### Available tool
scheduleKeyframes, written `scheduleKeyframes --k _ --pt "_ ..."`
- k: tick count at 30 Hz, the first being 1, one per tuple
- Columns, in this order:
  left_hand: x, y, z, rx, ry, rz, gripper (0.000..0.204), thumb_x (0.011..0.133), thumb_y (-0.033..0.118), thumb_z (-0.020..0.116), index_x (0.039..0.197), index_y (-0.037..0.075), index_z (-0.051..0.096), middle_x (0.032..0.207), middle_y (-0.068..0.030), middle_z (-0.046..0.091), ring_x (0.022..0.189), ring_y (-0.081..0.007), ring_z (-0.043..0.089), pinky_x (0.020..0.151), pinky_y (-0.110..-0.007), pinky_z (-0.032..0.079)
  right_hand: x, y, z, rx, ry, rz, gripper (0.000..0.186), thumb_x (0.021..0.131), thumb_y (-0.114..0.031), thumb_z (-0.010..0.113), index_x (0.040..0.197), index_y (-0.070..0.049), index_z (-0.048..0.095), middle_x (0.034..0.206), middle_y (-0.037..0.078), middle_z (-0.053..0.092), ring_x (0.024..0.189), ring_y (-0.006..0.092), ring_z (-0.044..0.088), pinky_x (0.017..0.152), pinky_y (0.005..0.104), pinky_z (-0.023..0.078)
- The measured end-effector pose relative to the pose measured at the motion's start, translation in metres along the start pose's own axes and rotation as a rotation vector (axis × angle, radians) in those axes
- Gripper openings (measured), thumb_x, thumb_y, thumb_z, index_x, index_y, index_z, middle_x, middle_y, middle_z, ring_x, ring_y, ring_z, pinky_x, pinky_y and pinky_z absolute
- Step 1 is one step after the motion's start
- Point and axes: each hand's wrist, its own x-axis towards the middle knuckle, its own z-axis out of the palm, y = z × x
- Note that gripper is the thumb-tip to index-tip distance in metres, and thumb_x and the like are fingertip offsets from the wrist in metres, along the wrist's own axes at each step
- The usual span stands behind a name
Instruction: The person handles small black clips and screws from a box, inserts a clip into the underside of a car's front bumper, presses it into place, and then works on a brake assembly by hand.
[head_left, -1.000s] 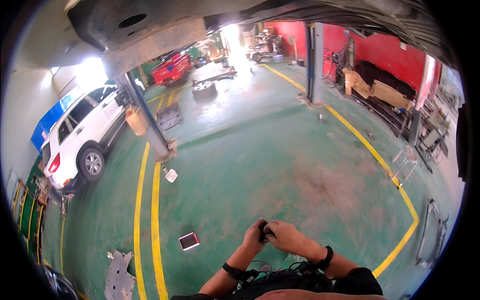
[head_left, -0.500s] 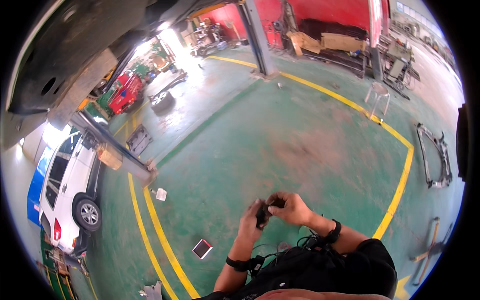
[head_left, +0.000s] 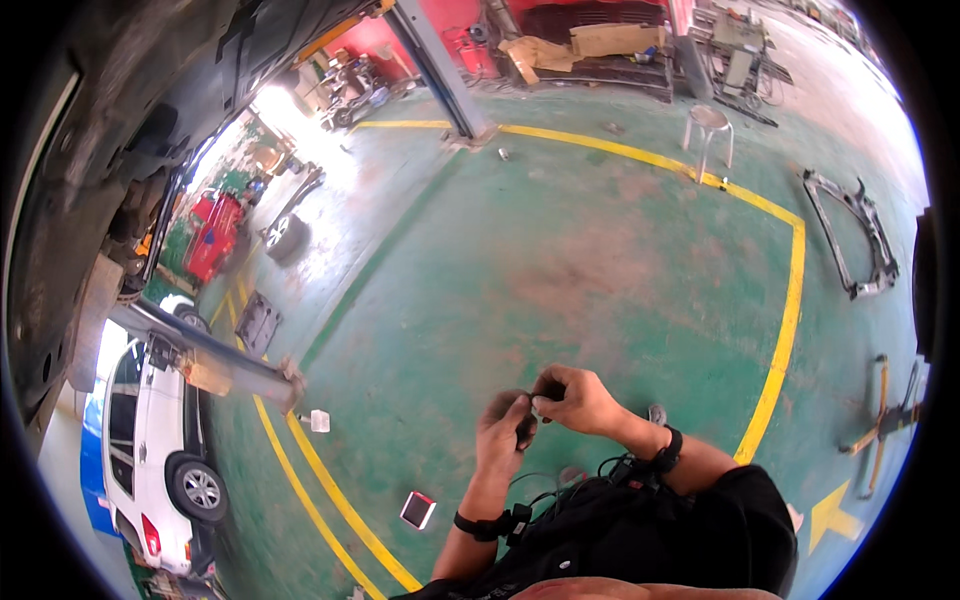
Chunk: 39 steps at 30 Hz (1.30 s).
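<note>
Both hands meet at chest height: left hand and right hand have fingers curled shut on 1 small dark part, shape unclear. Below lies worn green floor with yellow lines. Versus 0.5 s ago, the view has swung; the grip is unchanged.

Green floor with yellow lines; white car; red car; red wall; black shirt.

The person is wearing a black short-sleeved shirt, leaving both forearms bare. A black band is circling the left wrist, and another black band is circling the right one (thin black cables are trailing across the chest between them).
</note>
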Motion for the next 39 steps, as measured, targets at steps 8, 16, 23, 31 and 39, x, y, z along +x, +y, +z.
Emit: scheduleKeyframes --k 8,16,23,31,39 --pt "0.069 -0.043 0.110 0.047 -0.099 -0.145 0.017 0.098 0.021 0.064 0.106 0.006 0.063 0.076 0.0012 0.059 0.059 -0.0068 0.054 0.043 -0.020 0.033 0.007 0.028 -0.116 0.092 0.209 0.056 0.012 0.085 -0.007 0.062 0.086 0.004 0.058 0.070 0.007 0.064 0.062 0.0135 0.064 0.055 0.0292 0.053" --pt "0.135 -0.061 0.208 0.039 -0.163 -0.182 0.018 0.097 0.021 0.065 0.107 0.006 0.063 0.072 0.0026 0.057 0.056 -0.0065 0.053 0.043 -0.020 0.032 0.024 0.016 -0.226 0.024 0.280 -0.026 0.012 0.088 -0.006 0.062 0.091 0.004 0.057 0.072 0.008 0.064 0.063 0.0138 0.064 0.055 0.0304 0.055" --pt "0.178 -0.065 0.264 0.191 -0.169 -0.190 0.019 0.097 0.022 0.065 0.107 0.006 0.064 0.075 0.0027 0.057 0.058 -0.0066 0.053 0.044 -0.020 0.032 0.045 0.026 -0.299 0.189 0.267 0.014 0.012 0.087 -0.005 0.065 0.094 0.004 0.060 0.078 0.007 0.065 0.066 0.0118 0.065 0.059 0.0277 0.056" --pt "0.246 -0.069 0.319 0.232 -0.290 -0.191 0.019 0.097 0.023 0.066 0.107 0.006 0.063 0.078 0.0027 0.057 0.060 -0.0055 0.053 0.045 -0.020 0.033 0.081 0.020 -0.366 0.073 0.376 0.043 0.011 0.086 -0.006 0.063 0.091 0.004 0.059 0.073 0.005 0.063 0.061 0.0113 0.063 0.054 0.0281 0.053" --pt "0.354 -0.047 0.382 0.278 -0.391 -0.239 0.018 0.098 0.024 0.065 0.105 0.008 0.063 0.076 0.0031 0.056 0.060 -0.0062 0.053 0.045 -0.019 0.032 0.157 0.005 -0.448 0.157 0.395 -0.010 0.010 0.090 -0.007 0.060 0.093 0.003 0.059 0.073 0.004 0.061 0.059 0.0118 0.061 0.054 0.0279 0.051"
